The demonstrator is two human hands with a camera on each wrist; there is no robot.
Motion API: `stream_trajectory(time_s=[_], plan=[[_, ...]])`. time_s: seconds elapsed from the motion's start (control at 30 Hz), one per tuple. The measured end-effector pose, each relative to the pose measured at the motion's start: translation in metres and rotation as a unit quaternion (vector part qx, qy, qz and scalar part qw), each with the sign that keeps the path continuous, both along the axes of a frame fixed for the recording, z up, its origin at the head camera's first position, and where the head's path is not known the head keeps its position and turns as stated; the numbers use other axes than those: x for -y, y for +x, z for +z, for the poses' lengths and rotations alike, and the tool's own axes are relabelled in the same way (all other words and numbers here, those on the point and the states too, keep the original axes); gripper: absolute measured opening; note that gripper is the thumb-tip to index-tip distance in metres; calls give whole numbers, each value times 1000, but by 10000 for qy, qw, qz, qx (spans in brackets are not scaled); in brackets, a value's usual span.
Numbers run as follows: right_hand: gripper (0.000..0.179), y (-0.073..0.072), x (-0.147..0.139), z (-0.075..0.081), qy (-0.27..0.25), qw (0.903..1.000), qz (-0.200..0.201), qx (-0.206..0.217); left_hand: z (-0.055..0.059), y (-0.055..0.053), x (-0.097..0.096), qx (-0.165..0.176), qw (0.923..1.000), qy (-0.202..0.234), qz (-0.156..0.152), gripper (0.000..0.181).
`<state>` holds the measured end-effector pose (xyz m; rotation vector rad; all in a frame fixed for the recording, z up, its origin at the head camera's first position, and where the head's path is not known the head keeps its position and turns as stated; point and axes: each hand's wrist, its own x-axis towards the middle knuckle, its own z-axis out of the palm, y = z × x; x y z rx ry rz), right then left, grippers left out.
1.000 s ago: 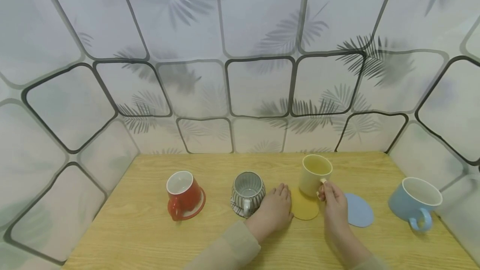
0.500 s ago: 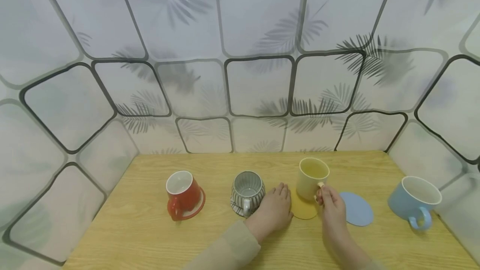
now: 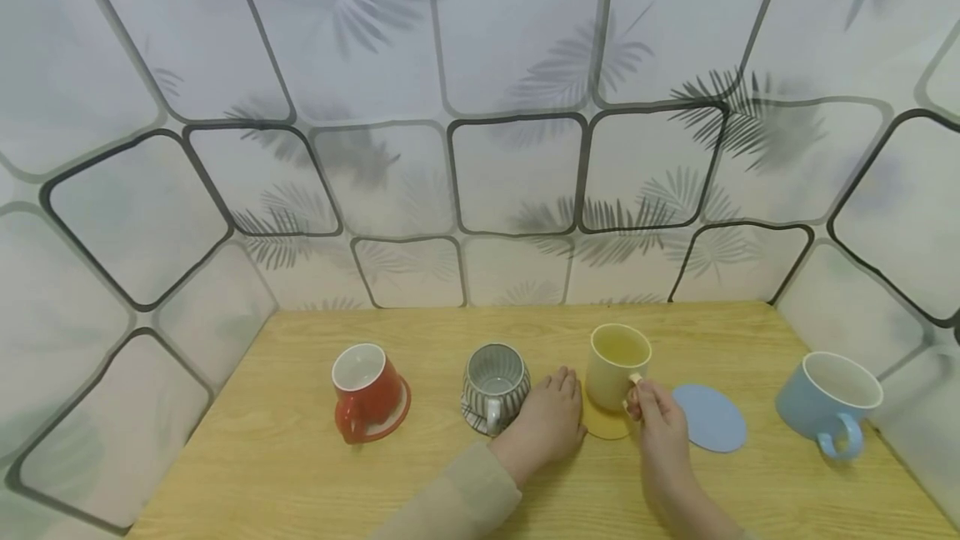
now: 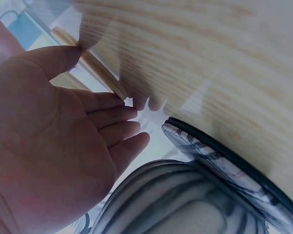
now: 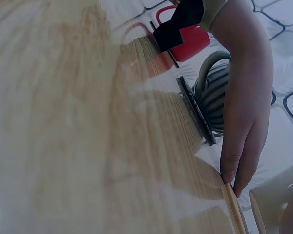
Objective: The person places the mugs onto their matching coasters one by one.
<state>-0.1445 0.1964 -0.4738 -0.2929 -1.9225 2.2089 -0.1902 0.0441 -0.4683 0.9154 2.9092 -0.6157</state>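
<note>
My right hand [image 3: 658,427] pinches the handle of a pale yellow mug [image 3: 609,383], which is upright over the round yellow coaster [image 3: 609,427]. A narrow gap shows between mug [image 5: 273,200] and coaster [image 5: 233,207] in the right wrist view. My left hand [image 3: 546,417] lies between that coaster and a grey striped mug [image 3: 480,388], its fingers straight and its fingertips and thumb at the coaster's left edge. The left wrist view shows the palm of this hand [image 4: 53,126] beside the striped mug [image 4: 185,209] and its checked coaster [image 4: 215,161].
A red mug [image 3: 381,386] stands on a red-rimmed coaster [image 3: 407,407] at the left. To the right lie a blue coaster [image 3: 716,419] and, beyond it, a light blue mug [image 3: 806,407]. Patterned walls [image 3: 517,177] close in the wooden table [image 3: 300,490] behind and at both sides.
My right hand has brought the yellow mug left and nearer to me, farther over the yellow coaster. More of the blue coaster shows now. My left hand has stayed in place.
</note>
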Motion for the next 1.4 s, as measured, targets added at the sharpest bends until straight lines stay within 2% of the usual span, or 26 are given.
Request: stream_trajectory(time_s=[0.43, 0.87, 1.2, 1.4], plan=[[40, 5, 4, -6, -62, 9996, 72, -278, 1, 1, 0, 36, 9999, 89, 43, 67], [39, 6, 6, -10, -224, 9996, 103, -118, 2, 1, -1, 45, 10000, 5, 79, 67], [43, 4, 9, -5, -62, 9984, -268, 494, -1, 0, -2, 28, 9999, 57, 92, 68], [44, 7, 12, -5, -48, 9973, -421, 593, 0, 1, -2, 19, 9999, 47, 103, 68]])
